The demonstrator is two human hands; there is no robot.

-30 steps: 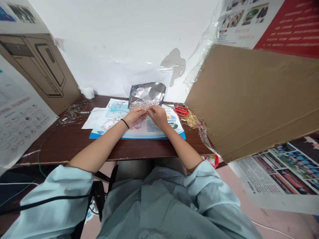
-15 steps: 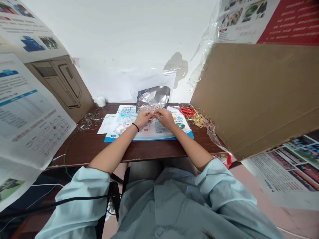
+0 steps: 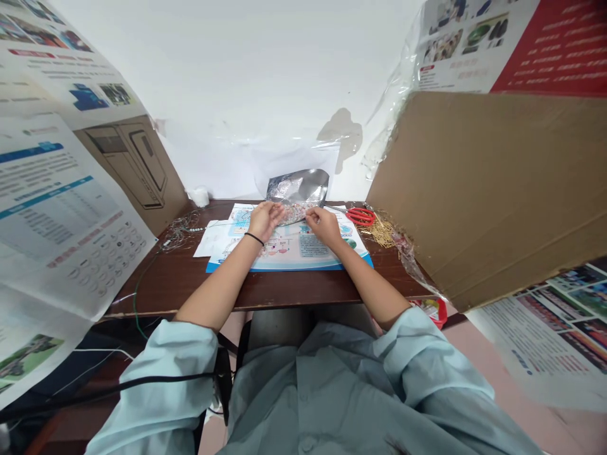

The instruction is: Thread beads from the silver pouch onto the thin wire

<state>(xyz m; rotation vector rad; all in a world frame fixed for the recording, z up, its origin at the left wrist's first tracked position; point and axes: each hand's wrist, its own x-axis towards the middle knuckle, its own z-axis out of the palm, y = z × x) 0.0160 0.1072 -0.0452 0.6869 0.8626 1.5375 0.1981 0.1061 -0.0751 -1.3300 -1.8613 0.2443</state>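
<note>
Silver foil pouch, crumpled, multicolour beads at its mouth, sits on printed leaflet on tabletop. Left hand open, fingertips at beads; right hand pinches thin dark wire.

Pale blue-green long-sleeved button-front shirt with small matching buttons, bunched sleeves pushed up at seven and four o'clock, a thin black wristband on the left wrist near twelve, and a black cable across the left sleeve at eight o'clock.
</note>
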